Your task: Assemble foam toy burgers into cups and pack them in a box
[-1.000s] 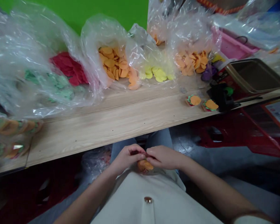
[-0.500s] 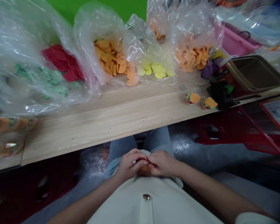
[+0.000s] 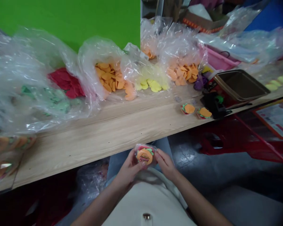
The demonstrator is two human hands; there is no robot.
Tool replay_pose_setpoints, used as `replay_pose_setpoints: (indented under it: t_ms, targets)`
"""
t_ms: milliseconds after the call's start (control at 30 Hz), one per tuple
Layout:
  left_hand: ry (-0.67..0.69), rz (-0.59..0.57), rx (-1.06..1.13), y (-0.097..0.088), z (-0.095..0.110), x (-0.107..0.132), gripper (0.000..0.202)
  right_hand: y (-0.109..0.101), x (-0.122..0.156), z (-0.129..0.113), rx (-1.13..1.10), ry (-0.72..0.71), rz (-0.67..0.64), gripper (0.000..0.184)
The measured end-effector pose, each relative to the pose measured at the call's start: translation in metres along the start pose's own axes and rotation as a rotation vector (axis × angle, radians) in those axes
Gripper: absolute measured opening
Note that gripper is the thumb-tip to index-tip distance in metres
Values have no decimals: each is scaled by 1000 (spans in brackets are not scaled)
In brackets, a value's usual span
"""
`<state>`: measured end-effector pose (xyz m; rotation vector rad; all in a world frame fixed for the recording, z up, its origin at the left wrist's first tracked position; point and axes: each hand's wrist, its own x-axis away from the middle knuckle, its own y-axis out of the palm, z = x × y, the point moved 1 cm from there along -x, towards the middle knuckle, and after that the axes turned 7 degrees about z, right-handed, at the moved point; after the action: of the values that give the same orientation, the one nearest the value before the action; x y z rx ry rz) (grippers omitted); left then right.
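Note:
Between my two hands, just off the table's front edge, is a small toy burger in clear packaging, with an orange top, green and red layers and a printed mark. My left hand grips its left side, the thumb lying over its lower front. On its right edge, the fingers of my right hand pinch the clear packaging. Two similar burgers, one toy burger and a second toy burger, rest on the table to the right.
Along the back of the wooden table stand clear bags with red pieces, green pieces, orange pieces and yellow pieces. A black tape dispenser and an open tin sit right. Packed burgers lie far left.
Both hands have risen from the lap toward the table edge. The packaged burger, mostly hidden between the fingers before, now faces up in plain view. The camera view has shifted upward.

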<state>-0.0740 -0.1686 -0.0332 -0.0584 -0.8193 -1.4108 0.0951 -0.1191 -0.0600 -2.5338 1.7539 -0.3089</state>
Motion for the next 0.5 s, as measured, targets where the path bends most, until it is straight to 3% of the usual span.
replay_pose_setpoints:
  t_ms: [100,200,300,400,500]
  targets:
    - [101,24,-267,3,16,-2,62,-13,-16,-11,50,-55,13,24]
    - [175,70,-473,5,33,-7,70,-24,-34,-28,182,-104,-103,22]
    - [214,92,-371,11,43,-11,53,-30,-42,-39,218,-134,-167,27]
    - [191,140,-170,17,42,-15,25,-33,-39,-38,139,-122,-108,29]
    - [123,173,-166,20,39,-17,22,-34,-30,-33,49,-19,-146,26]
